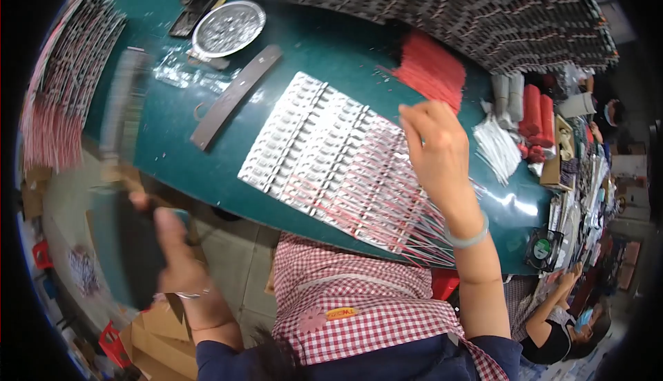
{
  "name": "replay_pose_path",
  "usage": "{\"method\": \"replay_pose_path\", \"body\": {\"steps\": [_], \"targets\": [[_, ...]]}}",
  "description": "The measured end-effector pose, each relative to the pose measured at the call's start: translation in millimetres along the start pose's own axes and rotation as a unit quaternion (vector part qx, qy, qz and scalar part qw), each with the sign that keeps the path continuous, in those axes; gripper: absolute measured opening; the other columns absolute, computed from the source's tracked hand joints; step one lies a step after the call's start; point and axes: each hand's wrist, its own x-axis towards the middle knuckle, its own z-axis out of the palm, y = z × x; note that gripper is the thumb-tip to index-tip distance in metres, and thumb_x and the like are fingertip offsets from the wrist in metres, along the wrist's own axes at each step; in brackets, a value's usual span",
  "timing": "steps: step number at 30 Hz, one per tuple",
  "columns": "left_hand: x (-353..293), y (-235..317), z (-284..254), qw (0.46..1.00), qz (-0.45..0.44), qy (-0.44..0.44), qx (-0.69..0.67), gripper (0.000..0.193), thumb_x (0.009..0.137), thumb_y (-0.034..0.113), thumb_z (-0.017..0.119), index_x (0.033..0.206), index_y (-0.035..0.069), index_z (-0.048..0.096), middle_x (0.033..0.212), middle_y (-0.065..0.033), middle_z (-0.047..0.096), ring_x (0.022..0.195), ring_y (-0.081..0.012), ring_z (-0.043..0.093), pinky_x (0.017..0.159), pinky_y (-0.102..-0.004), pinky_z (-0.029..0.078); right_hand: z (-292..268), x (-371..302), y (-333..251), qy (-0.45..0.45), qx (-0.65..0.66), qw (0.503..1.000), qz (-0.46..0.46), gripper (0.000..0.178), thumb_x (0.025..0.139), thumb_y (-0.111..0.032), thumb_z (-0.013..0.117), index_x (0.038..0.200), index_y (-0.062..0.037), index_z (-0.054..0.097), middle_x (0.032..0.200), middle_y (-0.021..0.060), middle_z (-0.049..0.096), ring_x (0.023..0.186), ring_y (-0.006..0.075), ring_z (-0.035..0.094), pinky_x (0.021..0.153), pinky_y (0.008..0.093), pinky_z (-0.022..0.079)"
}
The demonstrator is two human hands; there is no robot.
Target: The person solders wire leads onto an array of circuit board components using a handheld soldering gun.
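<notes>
A panel of white modules [311,139] in joined rows lies slanted on the green table, thin red and pale wires [387,187] trailing over its right half. Above its right edge is my right hand [438,146], fingers curled in; whether anything is pinched there is hidden. My left hand [181,253], off the table's left front edge, is blurred and closed around something dark. Beyond it a long greyish strip [124,105] is smeared by motion; I cannot tell whether this hand holds it. A bundle of red wires [431,70] lies behind my right hand.
A metal bowl [229,30] of small pieces and a flat grey-brown bar [236,98] lie left. Tall stacks of wired modules [442,8] line the back. Red rolls [535,115] and white ties [497,149] sit right, where a co-worker [559,332] sits.
</notes>
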Motion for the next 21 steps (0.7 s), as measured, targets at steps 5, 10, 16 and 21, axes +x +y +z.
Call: {"method": "replay_pose_path", "body": {"steps": [5,10,16,21], "targets": [[95.7,-18.1,55.7,0.990,-0.049,-0.108,0.078,0.020,0.092,0.014,0.073,0.103,-0.003,0.074,0.069,-0.0020,0.060,0.059,-0.0068,0.051,0.055,-0.0244,0.040,43.2,12.7,85.3,-0.002,-0.110,0.994,0.019,0.014,0.079,-0.007,0.076,0.091,-0.0020,0.071,0.093,0.0104,0.064,0.092,0.0293,0.062,0.078,0.0409,0.054],[72.3,-26.8,62.4,0.994,-0.012,-0.050,-0.098,0.023,0.085,-0.003,0.076,0.107,-0.007,0.070,0.084,-0.0064,0.069,0.058,-0.0082,0.056,0.049,-0.0220,0.042,69.6,22.4,101.0,-0.002,-0.160,0.987,0.008,0.013,0.076,-0.012,0.076,0.082,-0.0027,0.067,0.093,0.0126,0.063,0.095,0.0316,0.061,0.080,0.0426,0.054],[32.2,-10.4,45.8,0.984,-0.079,-0.101,-0.123,0.034,0.086,-0.003,0.076,0.118,-0.006,0.064,0.102,-0.0118,0.072,0.061,-0.0086,0.058,0.050,-0.0227,0.045,75.1,23.1,112.1,0.039,-0.184,0.982,0.017,0.009,0.083,-0.015,0.074,0.081,-0.0081,0.069,0.085,0.0101,0.065,0.083,0.0303,0.064,0.071,0.0434,0.054],[5.5,-13.7,37.9,0.981,-0.092,-0.104,-0.137,0.039,0.086,-0.003,0.075,0.122,-0.007,0.061,0.107,-0.0144,0.072,0.061,-0.0087,0.058,0.050,-0.0224,0.046,72.7,22.5,113.8,0.049,-0.167,0.984,0.030,0.006,0.088,-0.015,0.072,0.088,-0.0091,0.071,0.082,0.0091,0.067,0.078,0.0310,0.066,0.068,0.0437,0.054]]}}
